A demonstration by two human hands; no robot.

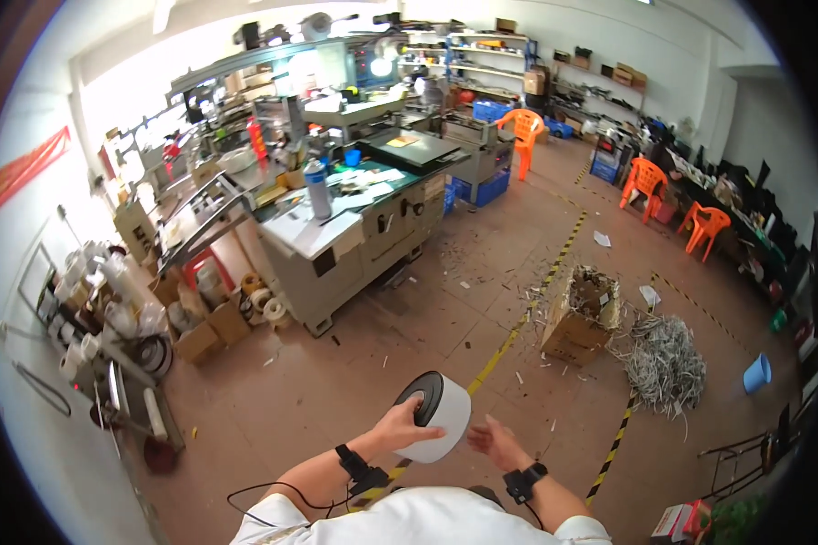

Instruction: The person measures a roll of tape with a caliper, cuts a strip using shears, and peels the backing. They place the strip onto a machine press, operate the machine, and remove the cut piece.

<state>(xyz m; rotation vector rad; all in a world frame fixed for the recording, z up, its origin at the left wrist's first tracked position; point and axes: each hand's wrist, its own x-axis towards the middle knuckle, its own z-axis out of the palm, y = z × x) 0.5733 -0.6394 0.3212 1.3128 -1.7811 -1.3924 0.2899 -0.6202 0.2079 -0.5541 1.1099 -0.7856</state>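
My left hand grips a thick roll of white tape-like material in front of my body. Its side face is dark, and my fingers reach toward the core there while the thumb lies along the white outer surface. To the right of the roll, my right hand hangs free with fingers apart, not touching it. Both wrists carry black strapped devices, and a cable runs from the left one.
A large machine with a spray can on top stands ahead left. A worn cardboard box and a heap of shredded strips lie right, near a blue bin. Several rolls crowd the left wall. Orange chairs stand farther back.
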